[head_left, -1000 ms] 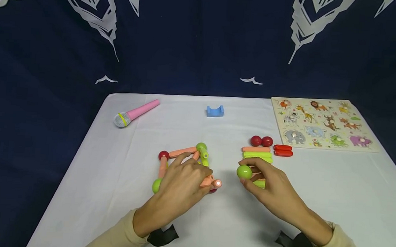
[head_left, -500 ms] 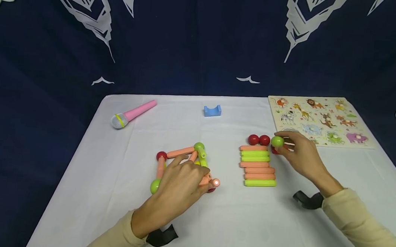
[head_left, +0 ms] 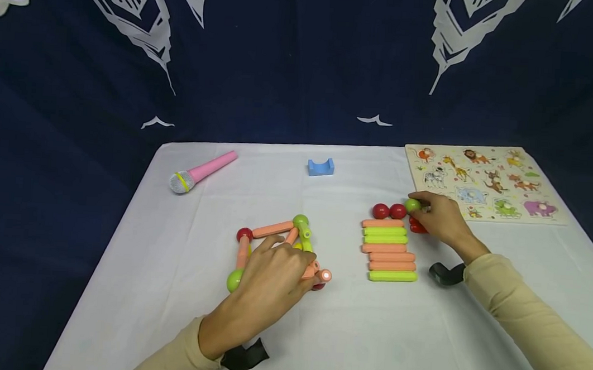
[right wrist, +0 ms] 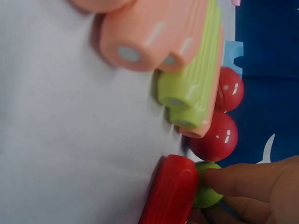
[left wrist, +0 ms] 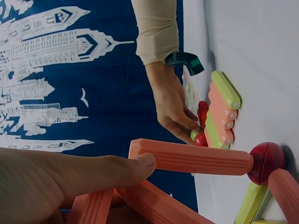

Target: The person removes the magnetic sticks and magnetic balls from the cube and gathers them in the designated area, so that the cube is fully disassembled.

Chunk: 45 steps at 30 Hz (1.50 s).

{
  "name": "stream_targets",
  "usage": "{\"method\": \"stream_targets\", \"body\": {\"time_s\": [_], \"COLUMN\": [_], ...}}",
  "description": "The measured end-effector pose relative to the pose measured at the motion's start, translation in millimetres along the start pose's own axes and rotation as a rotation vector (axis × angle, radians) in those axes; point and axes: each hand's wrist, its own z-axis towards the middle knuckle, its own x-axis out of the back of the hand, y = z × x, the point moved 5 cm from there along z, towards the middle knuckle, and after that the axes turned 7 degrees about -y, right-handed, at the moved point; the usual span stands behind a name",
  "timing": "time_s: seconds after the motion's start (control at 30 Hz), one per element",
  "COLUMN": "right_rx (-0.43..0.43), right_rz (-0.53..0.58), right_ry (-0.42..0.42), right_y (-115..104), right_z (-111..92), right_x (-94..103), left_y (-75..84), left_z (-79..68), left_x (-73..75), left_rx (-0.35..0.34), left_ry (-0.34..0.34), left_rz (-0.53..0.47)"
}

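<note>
White cloth-covered table (head_left: 339, 332) bears frame of peach and lime plastic sticks with ball joints (head_left: 272, 229). Left hand (head_left: 274, 270) curled over frame, thumb on ribbed peach stick (left wrist: 201, 159), apparently pinching it; far side unclear. Right hand (head_left: 443, 218), grip narrow, pinches glossy green ball (head_left: 412, 205) just beside two glossy red balls (head_left: 398, 211).

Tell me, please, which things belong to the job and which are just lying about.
Likely in the job:
joined rod-and-ball frame, in the left hand
green ball, in the right hand
row of orange and green rods
loose red balls
red rods

Likely just lying about:
pink microphone
blue notched piece
animal puzzle board
</note>
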Motion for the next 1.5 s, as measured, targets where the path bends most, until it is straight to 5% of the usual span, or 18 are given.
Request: {"method": "stream_targets", "body": {"time_s": [0.13, 0.27, 0.43, 0.57, 0.67, 0.77, 0.9, 1.27, 1.5], "right_rx": [-0.003, 0.05, 0.305, 0.518, 0.58, 0.63, 0.661, 0.669, 0.645], "right_rz": [-0.018, 0.005, 0.047, 0.11, 0.136, 0.119, 0.136, 0.106, 0.07], "right_ry": [0.002, 0.122, 0.265, 0.062, -0.113, -0.167, -0.156, -0.11, -0.123], "right_y": [2.4, -9.3, -70.1, -129.1, -159.4, -176.5, -185.3, -188.4, -190.4], "right_z": [0.6, -9.2, -45.4, -80.2, -99.7, -108.5, -108.3, -107.5, -107.2], "right_x": [-0.6, 3.9, 1.1, -23.0, -44.7, -60.0, -68.1, -72.7, -73.8], "left_y": [-0.2, -0.8, -2.3, -4.2, -5.8, -6.7, -8.0, -43.2, -59.7], "left_z": [-1.6, -3.3, -4.9, -5.8, -6.8, -7.4, -8.8, -37.5, -56.7], "left_x": [1.6, 2.3, 2.0, 2.8, 3.5, 3.6, 5.1, 36.3, 34.0], "left_rx": [-0.013, -0.018, -0.019, -0.014, -0.009, 0.001, 0.01, 0.063, 0.16], "left_ry": [0.035, 0.048, 0.038, 0.03, 0.025, 0.016, 0.008, -0.087, -0.184], "left_rz": [0.001, 0.03, 0.042, 0.054, 0.054, 0.07, 0.093, -0.186, -0.344]}}
